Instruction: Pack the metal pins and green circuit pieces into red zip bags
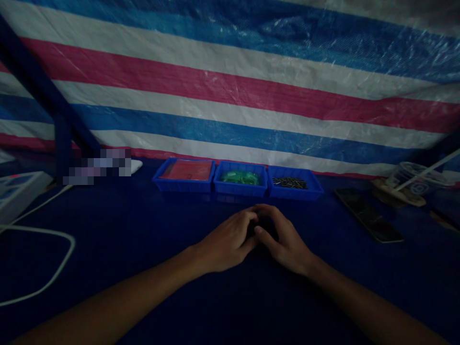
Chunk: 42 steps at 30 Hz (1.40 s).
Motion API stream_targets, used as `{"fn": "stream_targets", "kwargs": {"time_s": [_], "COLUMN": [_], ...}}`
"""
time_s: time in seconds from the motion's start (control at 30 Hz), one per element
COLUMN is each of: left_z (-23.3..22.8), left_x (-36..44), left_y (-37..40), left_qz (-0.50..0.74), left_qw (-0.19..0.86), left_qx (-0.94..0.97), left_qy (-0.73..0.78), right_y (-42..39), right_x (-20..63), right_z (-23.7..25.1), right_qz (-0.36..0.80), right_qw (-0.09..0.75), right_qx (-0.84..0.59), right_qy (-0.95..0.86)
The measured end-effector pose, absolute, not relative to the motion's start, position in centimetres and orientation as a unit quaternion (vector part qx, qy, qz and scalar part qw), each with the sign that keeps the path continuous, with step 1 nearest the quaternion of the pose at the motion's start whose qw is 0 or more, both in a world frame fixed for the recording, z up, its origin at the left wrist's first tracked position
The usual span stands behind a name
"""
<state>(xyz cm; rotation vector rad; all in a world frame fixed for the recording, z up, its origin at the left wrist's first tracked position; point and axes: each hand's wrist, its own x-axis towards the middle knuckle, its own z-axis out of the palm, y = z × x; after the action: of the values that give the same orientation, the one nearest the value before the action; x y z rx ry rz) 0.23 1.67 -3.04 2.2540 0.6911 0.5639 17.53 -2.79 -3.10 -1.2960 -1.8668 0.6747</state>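
My left hand (226, 242) and my right hand (291, 242) rest together on the dark blue table, their fingertips meeting. The fingers of both are curled inward, with a dark gap between the palms where no object shows. Just beyond them stands a row of three blue bins. The left bin (181, 186) holds reddish-pink flat sheets or packets (190, 169). Green translucent pieces (240, 178) lie in the middle bin (239, 190). Small dark metal pins or screws (290, 183) fill part of the right bin (296, 194).
To the right lie a dark phone (368, 213) and a clear plastic cup (413, 175) with a white stick. A white cable (68, 239) loops at left near a white box (25, 191). Behind the bins hangs a striped tarp (230, 91); a blue frame bar (39, 81) slants at left.
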Motion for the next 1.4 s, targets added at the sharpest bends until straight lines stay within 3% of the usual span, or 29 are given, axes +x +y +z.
{"fn": "stream_targets", "kwargs": {"time_s": [0.17,0.3,0.53,0.87,1.2,1.4], "left_z": [-3.9,-4.2,-2.9,-3.3,-2.8,-2.9], "left_x": [-0.1,-0.2,-0.2,-0.1,-0.3,-0.4], "left_y": [3.5,3.9,3.0,3.0,3.1,2.9], "left_qz": [0.361,0.365,0.274,0.29,0.302,0.3], "left_qw": [0.513,0.53,0.423,0.343,0.31,0.323], "left_qx": [0.705,0.694,0.804,0.836,0.841,0.839], "left_qy": [0.33,0.323,0.315,0.314,0.326,0.32], "right_y": [-1.3,-1.4,-1.8,-1.8,-2.4,-1.8], "right_x": [19.3,18.9,17.4,17.8,17.7,18.4], "right_z": [-2.4,-2.3,-4.2,-3.8,-3.5,-3.4], "right_qz": [0.189,0.148,0.126,0.073,0.075,-0.018], "right_qw": [0.252,0.189,0.246,0.395,0.371,0.372], "right_qx": [-0.558,-0.549,-0.546,-0.567,-0.504,-0.499], "right_qy": [-0.768,-0.801,-0.791,-0.719,-0.777,-0.783]}}
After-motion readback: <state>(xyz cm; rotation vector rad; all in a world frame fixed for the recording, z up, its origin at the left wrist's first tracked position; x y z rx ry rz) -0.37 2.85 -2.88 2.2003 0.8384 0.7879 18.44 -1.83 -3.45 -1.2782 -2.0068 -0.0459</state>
